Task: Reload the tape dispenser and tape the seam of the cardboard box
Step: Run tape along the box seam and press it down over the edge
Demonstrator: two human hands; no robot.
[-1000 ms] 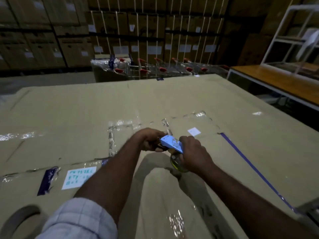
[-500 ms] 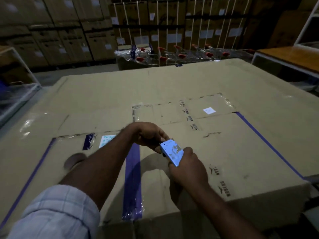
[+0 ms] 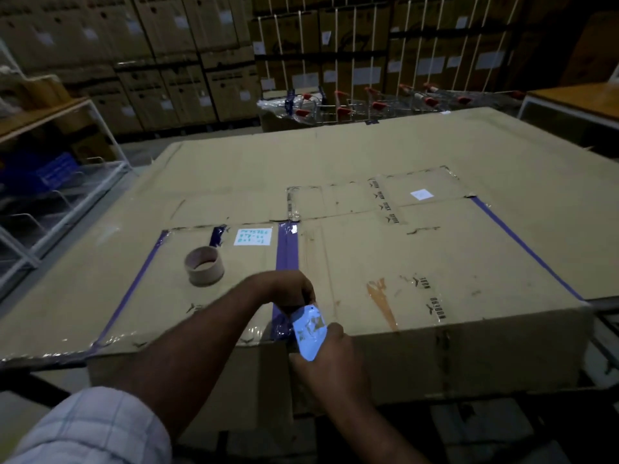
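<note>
A large flat cardboard box lies in front of me, with a strip of purple tape running along its middle seam toward the near edge. At that edge my right hand grips the light blue tape dispenser, tilted over the box's front corner. My left hand is closed on the dispenser's upper end, right over the seam. An empty brown tape core stands on the box to the left. The tape roll inside the dispenser is hidden by my hands.
A white handwritten label sits beside the seam. Purple tape lines run along the box's left and right edges. A wire shelf rack stands at left, a wooden table at back right, stacked cartons behind.
My view has pulled back and down. Both hands and the dispenser have slid toward me along the seam to the box's front edge. The empty core has come into view at left.
</note>
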